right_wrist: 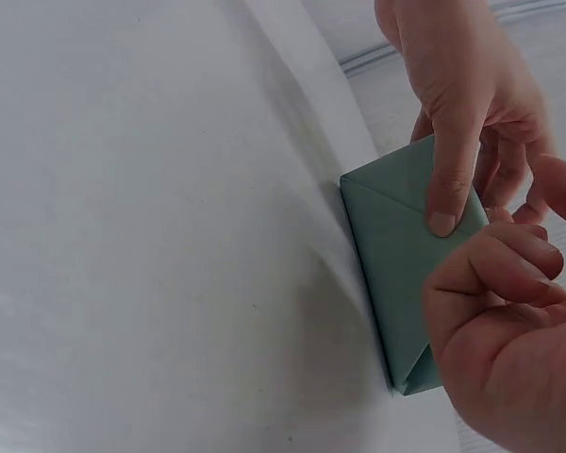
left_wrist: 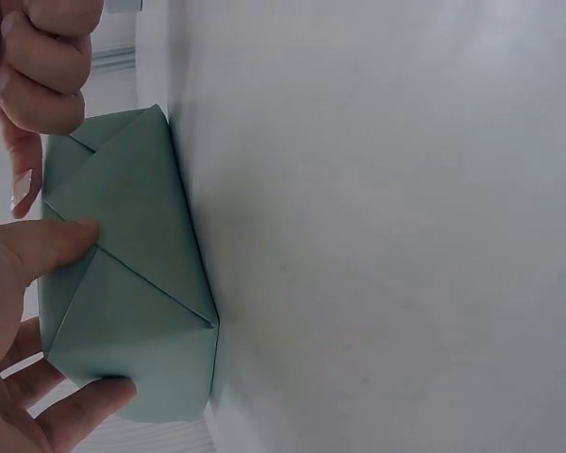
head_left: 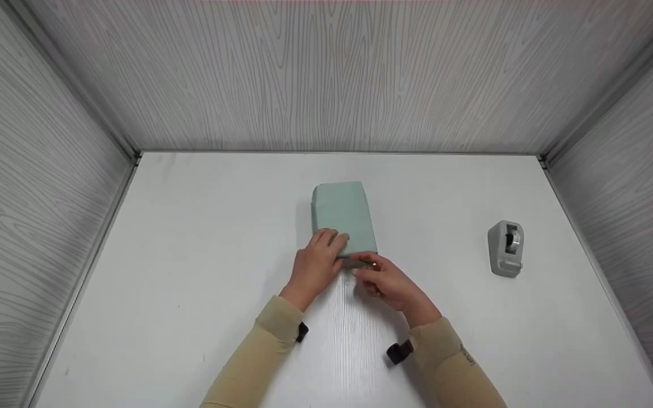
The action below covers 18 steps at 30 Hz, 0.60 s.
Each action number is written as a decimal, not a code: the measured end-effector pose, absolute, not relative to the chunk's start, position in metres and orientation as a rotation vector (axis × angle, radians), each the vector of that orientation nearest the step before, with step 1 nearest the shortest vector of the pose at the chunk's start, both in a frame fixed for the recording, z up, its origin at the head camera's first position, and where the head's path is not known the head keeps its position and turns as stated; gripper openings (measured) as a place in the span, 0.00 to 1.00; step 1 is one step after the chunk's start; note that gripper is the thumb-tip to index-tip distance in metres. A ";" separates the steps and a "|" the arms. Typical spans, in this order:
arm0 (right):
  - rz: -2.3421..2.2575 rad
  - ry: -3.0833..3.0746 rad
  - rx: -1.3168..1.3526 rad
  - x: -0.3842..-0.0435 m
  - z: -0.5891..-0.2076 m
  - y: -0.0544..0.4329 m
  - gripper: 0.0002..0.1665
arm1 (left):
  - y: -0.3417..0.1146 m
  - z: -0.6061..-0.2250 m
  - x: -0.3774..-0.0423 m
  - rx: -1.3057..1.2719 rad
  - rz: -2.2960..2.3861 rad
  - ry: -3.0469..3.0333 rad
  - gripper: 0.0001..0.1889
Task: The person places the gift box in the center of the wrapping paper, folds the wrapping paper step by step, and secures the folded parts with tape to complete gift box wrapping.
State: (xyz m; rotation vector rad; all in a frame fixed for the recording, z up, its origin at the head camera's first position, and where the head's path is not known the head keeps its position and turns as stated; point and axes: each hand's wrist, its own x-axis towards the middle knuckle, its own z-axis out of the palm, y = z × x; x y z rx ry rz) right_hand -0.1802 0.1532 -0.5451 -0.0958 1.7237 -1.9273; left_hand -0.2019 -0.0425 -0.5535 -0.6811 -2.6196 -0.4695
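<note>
A box wrapped in pale green paper [head_left: 342, 209] lies on the white table, with folded flaps at its near end [left_wrist: 137, 226]. My left hand [head_left: 315, 263] holds this end: the thumb [right_wrist: 448, 189] presses the folds, while the fingers [left_wrist: 85, 406] rest on the top and side. Close by on the right is my right hand [head_left: 386, 280], its lower fingers [left_wrist: 47, 75] curled. At one of its fingertips shows a small shiny clear piece [left_wrist: 21, 189], which looks like tape. How the thumb and index finger meet on it is partly hidden.
A grey tape dispenser [head_left: 506, 249] with a roll stands on the right part of the table [head_left: 190, 255]. Wood-grain panels [head_left: 326, 73] rise behind and at both sides. A dark wrist camera [head_left: 399, 352] sits under the right cuff.
</note>
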 end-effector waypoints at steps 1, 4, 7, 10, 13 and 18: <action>-1.929 1.723 -0.091 -0.180 -0.545 0.153 0.26 | -0.042 -0.553 -0.201 -0.683 -0.459 -2.619 0.23; -1.937 1.713 -0.085 -0.179 -0.545 0.152 0.26 | -0.042 -0.554 -0.200 -0.698 -0.411 -2.602 0.21; -1.952 1.687 -0.078 -0.179 -0.545 0.152 0.26 | -0.041 -0.555 -0.199 -0.720 -0.358 -2.581 0.17; -1.962 1.668 -0.072 -0.179 -0.545 0.152 0.26 | -0.041 -0.556 -0.199 -0.744 -0.332 -2.564 0.14; -1.965 1.676 -0.064 -0.179 -0.545 0.151 0.25 | -0.040 -0.558 -0.199 -0.760 -0.324 -2.563 0.12; -1.946 1.704 -0.031 -0.178 -0.545 0.150 0.24 | -0.040 -0.557 -0.199 -0.761 -0.328 -2.561 0.10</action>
